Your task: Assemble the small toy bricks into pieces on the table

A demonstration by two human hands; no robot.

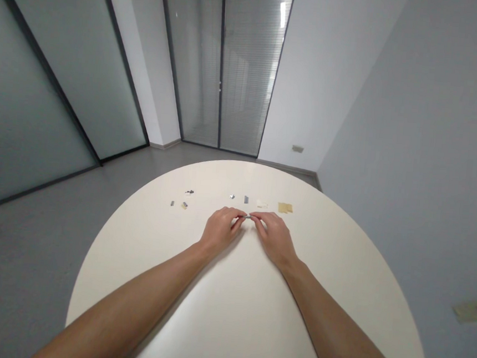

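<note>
My left hand (222,226) and my right hand (274,234) meet over the table, fingertips pinched on opposite ends of a small thin grey piece (248,217). The piece is too small to name. Just beyond the hands lie a small silvery piece (232,197), a small grey-blue rectangle (246,200) and a pale, nearly white piece (262,204). Farther right are tan paper-like squares (285,207), partly overlapping. To the left of my left hand sit a small dark piece (189,192), a little grey block (172,203) and a yellowish piece with dark parts (184,205).
The white round table (226,323) carries all the pieces; its far edge curves behind them. Beyond it stand a glass door with blinds (247,74) and frosted glass panels (66,47). A white wall (426,134) rises on the right.
</note>
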